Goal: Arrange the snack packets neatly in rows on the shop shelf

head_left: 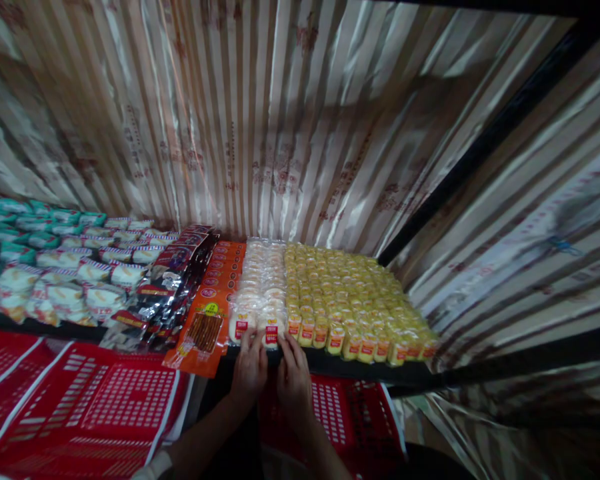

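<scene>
At the front edge of the shelf, my left hand (250, 368) reaches forward with its fingers stretched out. Its fingertips touch the lower front of the white round snack packs, near a pack with a red label (242, 325). My right hand (295, 373) lies just to the right, fingers extended, with its tips at the right side of the neighbouring white snack pack (271, 320). Both packs stand at the front of two rows of clear-wrapped white snacks (265, 267). Whether either hand pinches a pack cannot be made out.
Yellow wrapped snacks (350, 293) fill the shelf at right. To the left lie orange packets (207, 327), dark packets (165, 287), white bags (67, 293) and green bags (17, 230). Red baskets (125, 393) stand below the black shelf edge (365, 369). Striped sheeting (280, 120) hangs behind.
</scene>
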Demonstrator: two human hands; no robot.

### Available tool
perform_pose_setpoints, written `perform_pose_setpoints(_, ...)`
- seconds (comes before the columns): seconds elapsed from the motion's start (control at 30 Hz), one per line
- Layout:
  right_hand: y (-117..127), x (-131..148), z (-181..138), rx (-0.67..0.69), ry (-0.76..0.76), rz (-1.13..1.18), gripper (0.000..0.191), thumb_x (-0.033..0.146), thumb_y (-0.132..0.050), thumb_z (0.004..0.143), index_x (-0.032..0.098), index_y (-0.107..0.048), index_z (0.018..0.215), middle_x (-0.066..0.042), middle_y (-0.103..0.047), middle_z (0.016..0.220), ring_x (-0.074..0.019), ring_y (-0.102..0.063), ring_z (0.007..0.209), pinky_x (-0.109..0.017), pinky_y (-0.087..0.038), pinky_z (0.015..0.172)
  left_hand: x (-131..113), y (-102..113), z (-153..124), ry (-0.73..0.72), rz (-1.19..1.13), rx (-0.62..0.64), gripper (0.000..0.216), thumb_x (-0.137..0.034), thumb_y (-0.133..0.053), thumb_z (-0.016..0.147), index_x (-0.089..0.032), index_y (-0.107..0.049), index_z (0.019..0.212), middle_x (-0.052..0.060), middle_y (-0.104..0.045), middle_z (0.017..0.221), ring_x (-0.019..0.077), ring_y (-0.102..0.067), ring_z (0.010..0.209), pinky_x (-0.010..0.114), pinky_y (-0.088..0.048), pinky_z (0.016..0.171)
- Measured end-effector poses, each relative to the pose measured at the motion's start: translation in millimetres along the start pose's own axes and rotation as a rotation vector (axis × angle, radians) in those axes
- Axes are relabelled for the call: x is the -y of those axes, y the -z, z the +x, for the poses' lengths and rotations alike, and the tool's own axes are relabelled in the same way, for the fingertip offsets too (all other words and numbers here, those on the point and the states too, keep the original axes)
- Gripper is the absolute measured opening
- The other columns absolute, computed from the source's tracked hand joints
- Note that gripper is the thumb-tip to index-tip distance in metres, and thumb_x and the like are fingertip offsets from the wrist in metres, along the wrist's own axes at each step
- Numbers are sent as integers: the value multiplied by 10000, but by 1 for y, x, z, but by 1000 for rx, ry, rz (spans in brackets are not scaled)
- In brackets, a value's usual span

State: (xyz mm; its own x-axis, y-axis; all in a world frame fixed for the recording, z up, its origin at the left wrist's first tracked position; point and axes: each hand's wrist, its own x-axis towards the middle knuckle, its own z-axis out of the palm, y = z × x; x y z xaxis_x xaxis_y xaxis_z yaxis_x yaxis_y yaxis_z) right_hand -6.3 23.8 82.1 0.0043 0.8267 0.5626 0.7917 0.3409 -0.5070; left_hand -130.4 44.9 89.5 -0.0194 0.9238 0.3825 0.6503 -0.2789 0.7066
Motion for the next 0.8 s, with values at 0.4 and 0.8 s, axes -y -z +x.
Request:
perform_pose_setpoints(0.4, -4, -5, 2, -7, 19, -54, 495, 107, -343, 858, 207, -443, 1333, -117, -520, 1300, -219, -471, 1204, -428, -467, 943, -6, -4, 4, 78, -40, 114, 421, -194, -306, 897, -159, -468, 1284, 109, -474, 1184, 169, -579, 980, 325, -489, 891)
perform_pose_setpoints(0.8, 30, -16, 0, -193, -46, -203, 414, 153, -354, 888, 245, -511, 1260, -101, -483, 1315, -244, -399, 1238, -501, -392, 968, -4, -1, -5, -121, 21, -32, 354, -168, -334, 907, -137, -520, 1207, 126, -466, 1133, 162, -588, 922, 311, -528, 818)
